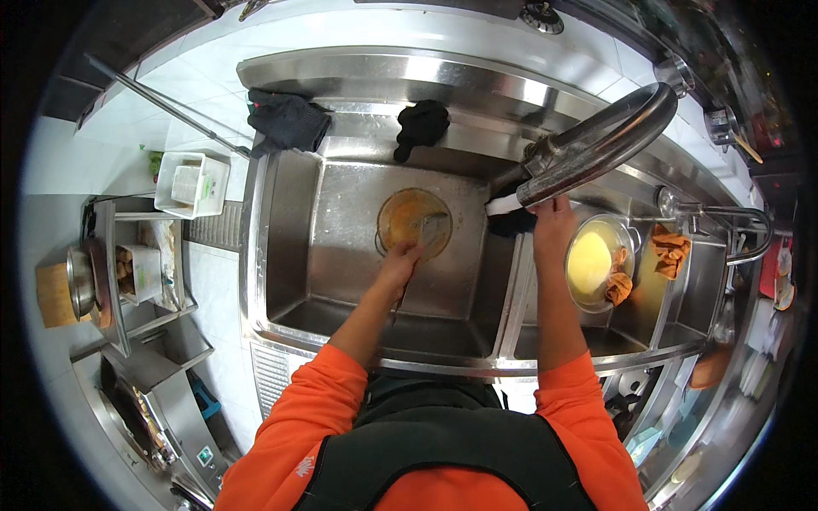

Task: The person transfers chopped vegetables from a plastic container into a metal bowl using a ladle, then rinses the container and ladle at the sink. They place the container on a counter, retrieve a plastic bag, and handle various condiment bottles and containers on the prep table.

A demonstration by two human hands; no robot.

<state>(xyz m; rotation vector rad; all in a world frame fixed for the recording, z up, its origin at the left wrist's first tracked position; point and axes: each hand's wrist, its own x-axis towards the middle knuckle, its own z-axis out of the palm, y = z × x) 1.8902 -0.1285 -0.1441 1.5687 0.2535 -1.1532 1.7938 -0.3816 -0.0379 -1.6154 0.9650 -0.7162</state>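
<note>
In the large stainless steel sink basin (390,287) stands a round vessel (392,220) with brownish-orange contents. My left hand (404,254) grips a thin long-handled utensil (401,297) over the vessel's near side. The utensil's head is too blurred to name. At the basin's right edge, my right hand (554,220) has its fingers at the outlet end of a thick curved faucet (594,160). A pale tip (505,204), perhaps running water, shows at the outlet. A dark cloth or glove (513,223) hangs over the divider just below it.
A round bowl (589,259) of yellow liquid sits in the right-hand basin, with orange-brown cloths (671,252) nearby. Dark gloves (291,121) and a black cloth (423,124) lie along the back ledge. A second faucet (754,233) arches at far right. White tubs (192,185) stand left.
</note>
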